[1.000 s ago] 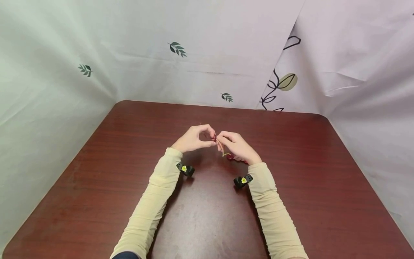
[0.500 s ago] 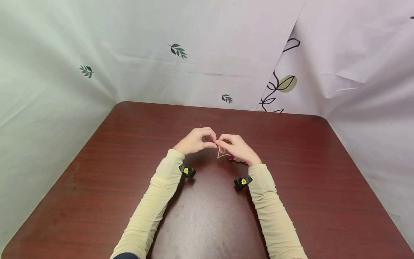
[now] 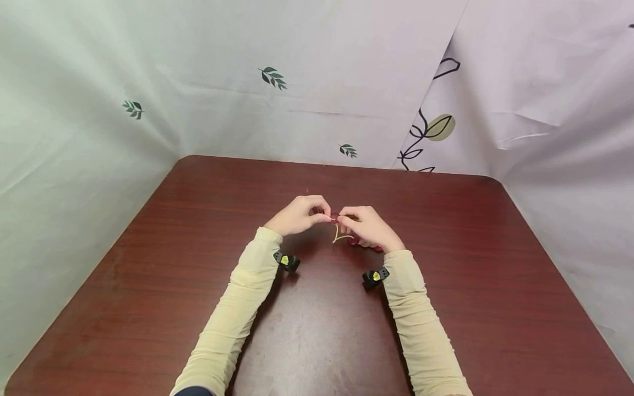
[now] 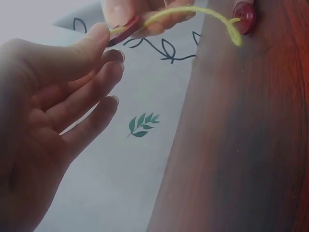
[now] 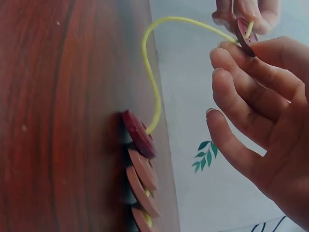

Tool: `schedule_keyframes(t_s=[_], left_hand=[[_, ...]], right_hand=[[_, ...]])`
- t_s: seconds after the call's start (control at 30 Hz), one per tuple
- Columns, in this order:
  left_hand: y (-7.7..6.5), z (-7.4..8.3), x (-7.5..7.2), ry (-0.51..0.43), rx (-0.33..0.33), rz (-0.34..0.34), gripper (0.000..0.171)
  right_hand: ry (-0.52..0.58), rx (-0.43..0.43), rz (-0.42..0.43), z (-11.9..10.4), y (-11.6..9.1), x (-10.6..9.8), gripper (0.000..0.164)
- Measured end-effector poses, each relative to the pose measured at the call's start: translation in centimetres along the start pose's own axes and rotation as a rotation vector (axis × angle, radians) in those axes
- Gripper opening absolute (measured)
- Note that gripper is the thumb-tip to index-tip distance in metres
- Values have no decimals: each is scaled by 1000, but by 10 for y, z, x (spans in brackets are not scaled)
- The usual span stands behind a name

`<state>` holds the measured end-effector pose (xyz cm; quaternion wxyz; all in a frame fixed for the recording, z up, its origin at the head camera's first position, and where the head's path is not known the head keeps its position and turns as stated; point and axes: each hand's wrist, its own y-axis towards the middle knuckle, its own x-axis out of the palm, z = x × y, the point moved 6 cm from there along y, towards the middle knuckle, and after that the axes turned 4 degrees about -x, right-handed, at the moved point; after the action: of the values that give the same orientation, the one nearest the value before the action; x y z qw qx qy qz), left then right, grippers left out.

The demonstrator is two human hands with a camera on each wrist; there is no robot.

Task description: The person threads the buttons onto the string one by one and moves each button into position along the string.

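A dark red button (image 3: 334,218) is held between the two hands above the table, with a yellow cord (image 5: 154,82) through one of its holes. My right hand (image 3: 366,225) pinches the button's rim between thumb and index finger; its other fingers are spread in the right wrist view. From the left, my left hand (image 3: 299,214) pinches the short cord end at the button's face, its thumb tip partly hiding it. The cord loops down to another dark red button (image 5: 139,134), which lies in line with several pinkish buttons (image 5: 144,169) strung on the cord.
The brown wooden table (image 3: 198,264) fills the space around the hands. White cloth (image 3: 218,82) with printed leaves hangs behind its far edge and along both sides. The strung buttons lie on the table beneath the right hand.
Both hands have come slightly nearer the body than a second ago. The right hand has since drawn a little to the right, and the button now shows between the fingertips.
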<state>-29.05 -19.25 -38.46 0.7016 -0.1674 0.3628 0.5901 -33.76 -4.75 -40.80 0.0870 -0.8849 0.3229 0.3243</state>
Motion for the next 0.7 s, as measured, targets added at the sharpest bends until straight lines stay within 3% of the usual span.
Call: schedule_keyframes(t_s=[0.23, 0.37, 0.7], left_hand=[[-3, -3, -10, 5, 2, 45, 7], [-5, -2, -16, -16, 14, 62, 7], [-10, -4, -25, 24, -44, -7, 6]], right_hand=[[50, 70, -19, 6, -3, -4, 24], [35, 61, -45, 8, -5, -7, 24], [31, 127, -156, 21, -13, -9, 21]])
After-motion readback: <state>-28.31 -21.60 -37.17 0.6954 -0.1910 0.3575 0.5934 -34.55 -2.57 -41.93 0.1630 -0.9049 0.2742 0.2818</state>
